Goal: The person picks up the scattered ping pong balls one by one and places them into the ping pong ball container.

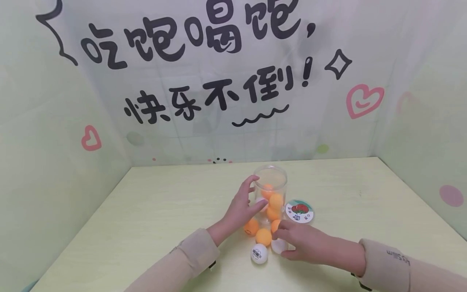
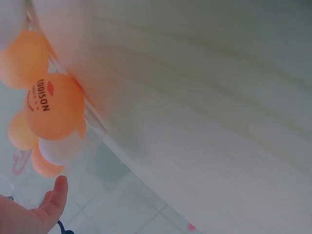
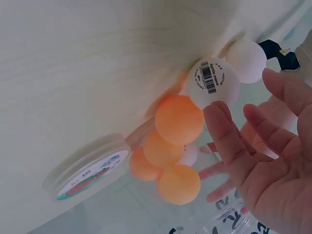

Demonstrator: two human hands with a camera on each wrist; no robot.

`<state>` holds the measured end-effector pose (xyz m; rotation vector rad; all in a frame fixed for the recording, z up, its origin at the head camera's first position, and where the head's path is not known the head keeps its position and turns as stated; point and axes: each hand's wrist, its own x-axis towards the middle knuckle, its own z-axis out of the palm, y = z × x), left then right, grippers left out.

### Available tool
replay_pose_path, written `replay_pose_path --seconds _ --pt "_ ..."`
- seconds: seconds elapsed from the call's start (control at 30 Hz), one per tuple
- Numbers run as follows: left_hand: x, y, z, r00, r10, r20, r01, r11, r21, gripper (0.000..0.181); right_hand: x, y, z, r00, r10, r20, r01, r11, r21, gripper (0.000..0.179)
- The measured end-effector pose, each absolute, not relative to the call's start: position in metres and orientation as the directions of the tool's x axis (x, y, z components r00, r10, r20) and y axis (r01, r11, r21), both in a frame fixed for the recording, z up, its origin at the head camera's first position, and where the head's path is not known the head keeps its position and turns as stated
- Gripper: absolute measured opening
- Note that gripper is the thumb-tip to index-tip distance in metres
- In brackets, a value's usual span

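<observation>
A clear plastic jar [image 1: 270, 170] stands without its lid, with several orange balls [image 1: 276, 201] and a white ball inside. My left hand [image 1: 240, 210] holds the jar from its left side, thumb in front and fingers along the far side. In front of the jar, loose table tennis balls lie on the table: orange ones [image 1: 263, 237] and white ones [image 1: 259, 254]. My right hand [image 1: 306, 243] is at a white ball [image 3: 214, 84] printed with a barcode. In the right wrist view, one fingertip meets or overlaps that ball while the thumb stands apart from it.
The jar's round lid [image 1: 299, 211], with a tomato picture, lies flat to the right of the jar. Beyond the back edge of the pale table [image 1: 175, 202] hangs a printed white curtain [image 1: 219, 138]; more curtain closes off both sides.
</observation>
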<state>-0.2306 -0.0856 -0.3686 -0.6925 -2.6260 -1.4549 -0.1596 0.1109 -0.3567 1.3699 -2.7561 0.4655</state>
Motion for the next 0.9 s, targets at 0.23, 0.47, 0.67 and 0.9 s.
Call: replay_pose_path --seconds 0.23,0.47,0.67,0.9 --pt "-0.2309 -0.0853 -0.3676 -0.9 0.354 0.253 0.405 0.468 0.785 0.064 -0.1556 0.1089 -0.3616 -0.63 -0.764 0.139 -0.769 0.589 -0.251 0.026" --pt "-0.2312 -0.0848 -0.3681 -0.902 0.351 0.251 0.403 0.476 0.782 0.064 -0.1575 0.1106 -0.3637 -0.623 -0.769 0.145 -0.775 0.58 -0.251 0.024" --pt "-0.2311 -0.0842 -0.3677 -0.903 0.349 0.253 0.402 0.472 0.785 0.063 -0.1592 0.1116 -0.3648 -0.641 -0.761 0.106 -0.749 0.588 -0.304 0.024" --pt "-0.2303 -0.0834 -0.3659 -0.903 0.346 0.256 0.403 0.47 0.785 0.063 -0.159 0.1111 -0.364 -0.688 -0.725 0.028 -0.681 0.633 -0.367 0.03"
